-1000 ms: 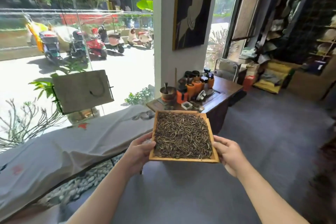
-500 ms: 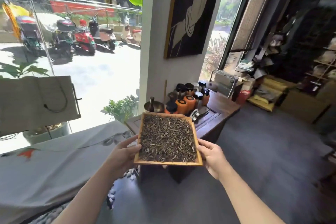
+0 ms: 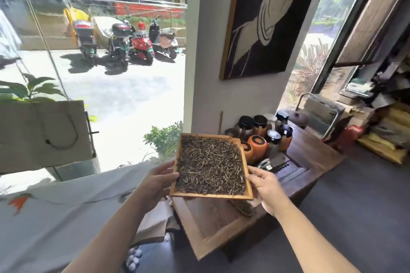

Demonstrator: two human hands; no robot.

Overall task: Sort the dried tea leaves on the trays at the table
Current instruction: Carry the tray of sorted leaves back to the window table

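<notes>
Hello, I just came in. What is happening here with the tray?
A person holds a wooden tray of dried tea leaves in both bare hands: the left hand on its left edge, the right hand on its right edge. The tray is in the air above a wooden table, over a larger tray. Jars stand behind. No sorting yet.

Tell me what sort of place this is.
Probably a street-front tea shop: a wooden tray of dried tea leaves, lidded jars on a dark tea table, scooters outside.
</notes>
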